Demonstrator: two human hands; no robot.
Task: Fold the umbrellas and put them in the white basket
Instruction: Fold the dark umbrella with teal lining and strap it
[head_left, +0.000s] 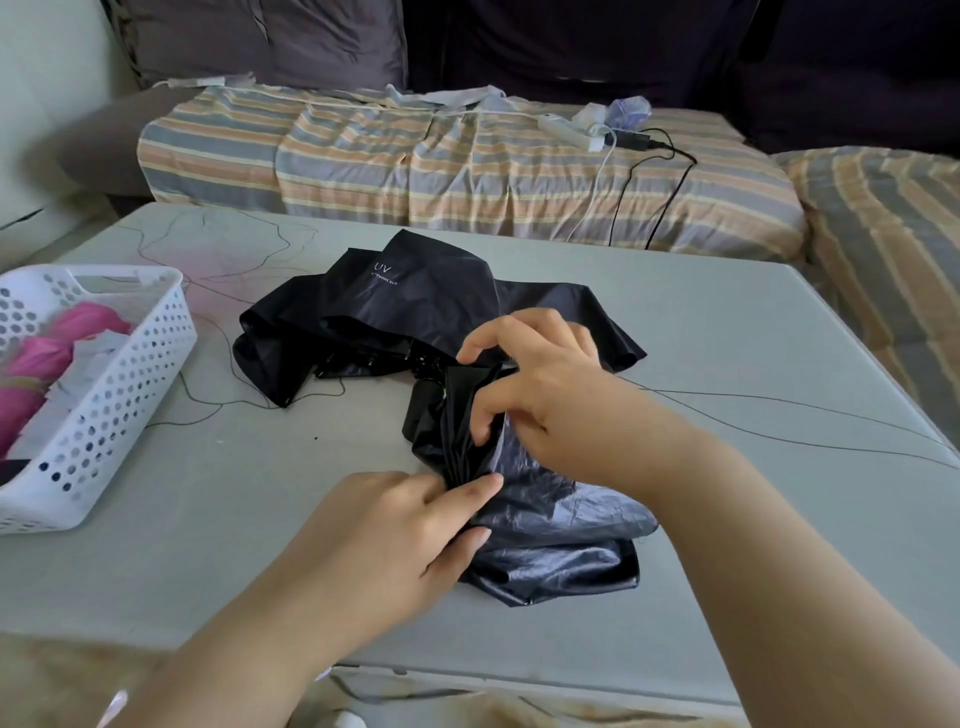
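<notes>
Head view: both the left hand (387, 525) and right hand (540, 395) pinch the black umbrella (415, 312) fabric; left of it, the white basket (119, 374) holds a pink umbrella (36, 358).

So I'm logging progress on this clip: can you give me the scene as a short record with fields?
surface: grey table
in work: black umbrella, canopy loose, not yet folded
left hand: pinches the canopy's near folds
right hand: pinches a fold further up
white basket: table's left edge, holds pink umbrella
</notes>
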